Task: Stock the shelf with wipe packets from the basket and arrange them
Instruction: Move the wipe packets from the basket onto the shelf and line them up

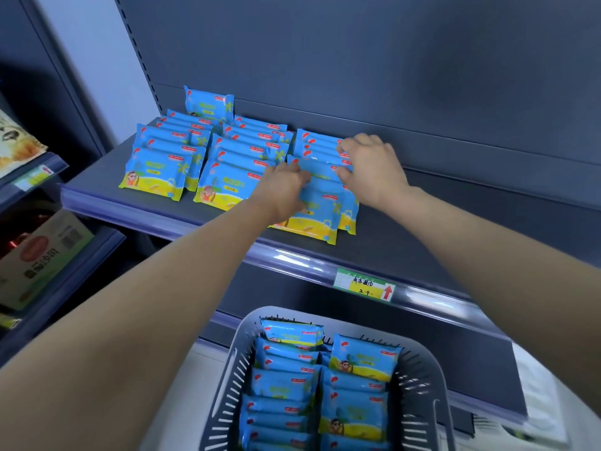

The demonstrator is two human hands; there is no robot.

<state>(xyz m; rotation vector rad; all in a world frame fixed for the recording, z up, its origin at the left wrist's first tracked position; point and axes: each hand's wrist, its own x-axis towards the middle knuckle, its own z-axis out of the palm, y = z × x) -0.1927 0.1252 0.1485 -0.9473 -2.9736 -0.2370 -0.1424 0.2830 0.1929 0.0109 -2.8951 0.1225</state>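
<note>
Blue and yellow wipe packets stand in three rows on the dark shelf (455, 229). The left row (156, 172) and middle row (227, 187) lean front to back. Both my hands are on the third row (322, 213) at the right. My left hand (283, 187) grips the left edge of its front packets. My right hand (370, 167) presses its fingers on the tops of the packets behind. Below, a grey slotted basket (419, 369) holds several more packets (357, 415) in two columns.
The shelf right of the third row is bare. A price tag (364, 285) sits on the shelf's front rail. On the left, neighbouring shelves carry a cardboard box (39, 255) and a snack bag (16, 141). A lower shelf lies behind the basket.
</note>
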